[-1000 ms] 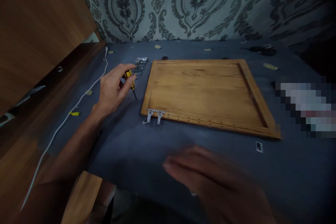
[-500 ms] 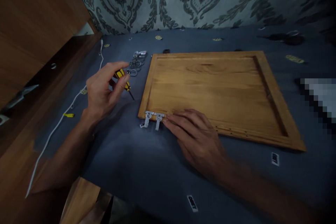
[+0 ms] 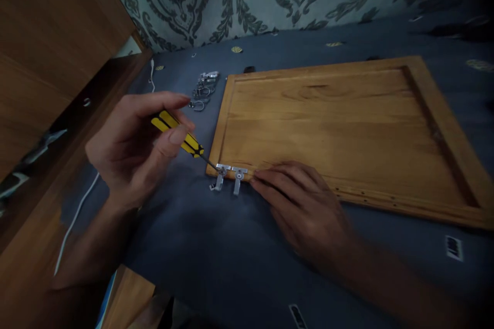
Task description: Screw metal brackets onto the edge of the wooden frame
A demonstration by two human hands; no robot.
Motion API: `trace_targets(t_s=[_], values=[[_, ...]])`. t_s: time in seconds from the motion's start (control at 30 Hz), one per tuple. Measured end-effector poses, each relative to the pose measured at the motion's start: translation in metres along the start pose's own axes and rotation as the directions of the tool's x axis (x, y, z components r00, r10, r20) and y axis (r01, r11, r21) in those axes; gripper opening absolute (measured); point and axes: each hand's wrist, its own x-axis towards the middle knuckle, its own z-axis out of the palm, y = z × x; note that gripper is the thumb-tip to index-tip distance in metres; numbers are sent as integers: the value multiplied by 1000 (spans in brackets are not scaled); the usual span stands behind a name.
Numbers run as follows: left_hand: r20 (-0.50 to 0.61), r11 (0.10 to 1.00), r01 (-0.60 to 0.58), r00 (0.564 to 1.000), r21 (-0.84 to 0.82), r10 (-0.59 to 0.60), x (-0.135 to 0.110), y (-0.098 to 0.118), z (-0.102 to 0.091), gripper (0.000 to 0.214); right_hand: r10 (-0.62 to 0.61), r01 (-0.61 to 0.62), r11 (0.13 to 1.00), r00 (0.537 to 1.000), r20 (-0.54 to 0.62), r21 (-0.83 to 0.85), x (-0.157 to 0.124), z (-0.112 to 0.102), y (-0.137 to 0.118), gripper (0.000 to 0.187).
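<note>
In my left hand (image 3: 141, 149) is a screwdriver (image 3: 175, 131) with a yellow and black handle, pinched between thumb and fingers. Its thin shaft slants down to the left one of two metal hinges (image 3: 219, 177), and the tip appears to touch it. The other metal hinge (image 3: 239, 177) sits just to the right. Both lie at the near left corner of a framed wooden panel (image 3: 309, 118). My right hand (image 3: 304, 195) lies with stretched fingers on the panel's near edge, right of the hinges; its thumb is hidden.
Several loose metal pieces (image 3: 203, 90) lie left of the panel on the blue patterned cloth (image 3: 216, 267). A white cable (image 3: 79, 216) runs along the left side beside wooden furniture (image 3: 50, 25). A patterned wall covering (image 3: 239, 0) rises behind.
My left hand has brought the screwdriver down and right, from above the cloth to the left hinge. My right hand stays on the panel edge. The view has moved in closer.
</note>
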Motion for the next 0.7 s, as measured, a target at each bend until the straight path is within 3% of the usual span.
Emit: trace_targets(t_s=[0.17, 0.43, 0.7], values=[[95, 1000, -23, 995, 2, 23, -2, 5, -1, 23, -13, 13, 1000, 1000, -6, -1, 0, 0, 0, 30], [124, 994, -97, 987, -47, 103, -5, -2, 2, 29, -11, 11, 1000, 1000, 12, -3, -1, 0, 1, 32], [138, 996, -80, 987, -34, 84, -6, -3, 2, 26, -11, 11, 1000, 1000, 11, 1, 0, 0, 1, 31]])
